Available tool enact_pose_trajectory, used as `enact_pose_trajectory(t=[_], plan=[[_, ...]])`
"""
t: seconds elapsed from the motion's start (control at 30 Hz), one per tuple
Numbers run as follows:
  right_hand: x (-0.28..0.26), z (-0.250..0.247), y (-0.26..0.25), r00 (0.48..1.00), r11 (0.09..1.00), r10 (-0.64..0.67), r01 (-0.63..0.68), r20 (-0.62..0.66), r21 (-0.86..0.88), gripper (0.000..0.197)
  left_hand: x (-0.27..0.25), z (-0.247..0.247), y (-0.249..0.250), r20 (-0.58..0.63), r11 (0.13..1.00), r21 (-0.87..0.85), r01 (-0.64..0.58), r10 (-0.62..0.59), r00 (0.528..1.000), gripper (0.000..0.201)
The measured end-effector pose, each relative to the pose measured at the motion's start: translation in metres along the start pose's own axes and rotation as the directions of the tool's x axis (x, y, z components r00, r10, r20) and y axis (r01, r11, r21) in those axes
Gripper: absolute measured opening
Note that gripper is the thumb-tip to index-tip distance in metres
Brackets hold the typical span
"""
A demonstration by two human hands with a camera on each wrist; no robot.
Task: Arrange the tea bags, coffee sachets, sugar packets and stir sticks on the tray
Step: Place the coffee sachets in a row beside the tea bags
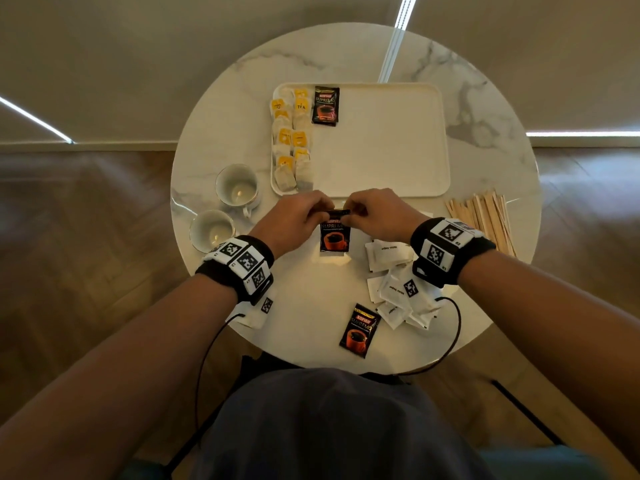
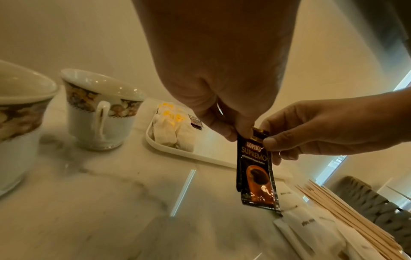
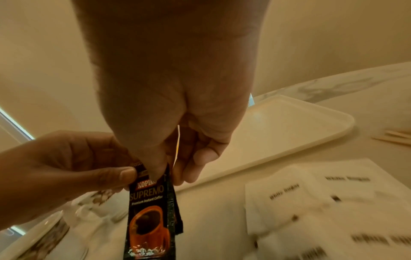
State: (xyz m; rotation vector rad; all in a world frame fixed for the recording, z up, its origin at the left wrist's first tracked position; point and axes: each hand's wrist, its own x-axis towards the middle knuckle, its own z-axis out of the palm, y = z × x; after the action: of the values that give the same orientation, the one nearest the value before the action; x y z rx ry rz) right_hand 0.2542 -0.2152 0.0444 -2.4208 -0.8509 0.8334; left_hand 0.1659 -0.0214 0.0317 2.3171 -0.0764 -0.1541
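Round marble tabletop [image 1: 485, 109] seen from above. Far left: two cups [image 1: 237, 184], empty. Next, cream tray [image 1: 388, 140], with tea bags [image 1: 292, 136] in two columns along its left edge and one coffee sachet [image 1: 325, 105] beside them. At centre, just before the tray: left hand [image 1: 294, 220] and right hand [image 1: 377, 214], fingers [image 2: 270, 142] of both pinched on the top edge of a held sachet [image 1: 334, 237], hanging upright above the tabletop. Nearer the body: a loose sachet [image 1: 360, 330]. Right: heap of sugar packets [image 1: 398, 282], then stir sticks [image 1: 485, 220] in a fan at the edge.
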Motion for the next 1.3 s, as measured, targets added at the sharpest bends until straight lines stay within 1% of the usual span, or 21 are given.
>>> enact_pose_trajectory(t=[0.1, 0.2, 0.27, 0.37, 0.5, 0.6, 0.67, 0.77, 0.9, 1.03, 1.13, 1.27, 1.3], plan=[[0.013, -0.019, -0.001, 1.000, 0.999, -0.018, 0.017, -0.006, -0.039, 0.022, 0.017, -0.009, 0.005, -0.071, 1.000, -0.012, 0.019, -0.020, 0.997, 0.022], [0.031, -0.041, 0.002, 0.999, 0.998, -0.028, 0.026, -0.030, -0.057, 0.021, 0.033, -0.014, 0.006, -0.139, 0.989, -0.052, 0.136, -0.142, 0.980, 0.026], [0.045, -0.055, 0.005, 0.999, 0.998, -0.022, 0.018, -0.050, -0.061, 0.022, 0.041, -0.014, 0.002, -0.149, 0.976, -0.085, 0.201, -0.212, 0.966, 0.025], [0.068, -0.073, 0.009, 0.997, 0.997, -0.014, 0.009, -0.075, -0.074, 0.024, 0.049, -0.009, -0.008, -0.118, 0.967, -0.072, 0.245, -0.252, 0.960, 0.024], [0.103, -0.091, 0.015, 0.995, 0.998, 0.024, -0.030, -0.101, -0.061, 0.024, 0.056, 0.010, -0.025, -0.046, 0.969, -0.016, 0.245, -0.246, 0.968, 0.017], [0.132, -0.095, 0.020, 0.992, 0.997, 0.081, -0.082, -0.097, -0.011, 0.025, 0.059, 0.023, -0.036, -0.026, 0.971, 0.011, 0.238, -0.238, 0.971, 0.016], [0.149, -0.093, 0.023, 0.990, 0.994, 0.110, -0.108, -0.089, 0.020, 0.025, 0.059, 0.029, -0.042, -0.024, 0.976, 0.029, 0.214, -0.214, 0.977, 0.017], [0.173, -0.086, 0.027, 0.988, 0.990, 0.138, -0.136, -0.075, 0.039, 0.024, 0.059, 0.035, -0.050, -0.047, 0.988, 0.080, 0.131, -0.128, 0.991, 0.019], [0.195, -0.076, 0.034, 0.981, 0.982, 0.177, -0.172, -0.077, 0.073, 0.022, 0.059, 0.037, -0.056, -0.065, 0.990, 0.084, 0.111, -0.105, 0.992, 0.018], [0.204, -0.066, 0.040, 0.974, 0.974, 0.201, -0.187, -0.105, 0.130, 0.026, 0.058, 0.039, -0.058, -0.080, 0.993, 0.084, 0.078, -0.071, 0.994, 0.017], [0.200, -0.060, 0.043, 0.972, 0.969, 0.199, -0.177, -0.124, 0.173, 0.031, 0.058, 0.041, -0.059, -0.082, 0.995, 0.063, 0.081, -0.076, 0.994, 0.017], [0.189, -0.054, 0.040, 0.969, 0.982, 0.139, -0.108, -0.206, 0.156, 0.049, 0.058, 0.041, -0.058, -0.068, 0.995, 0.049, 0.091, -0.088, 0.994, 0.018], [0.185, -0.053, 0.039, 0.970, 0.985, 0.121, -0.092, -0.209, 0.146, 0.054, 0.058, 0.041, -0.057, -0.069, 0.994, 0.045, 0.097, -0.094, 0.993, 0.018]])
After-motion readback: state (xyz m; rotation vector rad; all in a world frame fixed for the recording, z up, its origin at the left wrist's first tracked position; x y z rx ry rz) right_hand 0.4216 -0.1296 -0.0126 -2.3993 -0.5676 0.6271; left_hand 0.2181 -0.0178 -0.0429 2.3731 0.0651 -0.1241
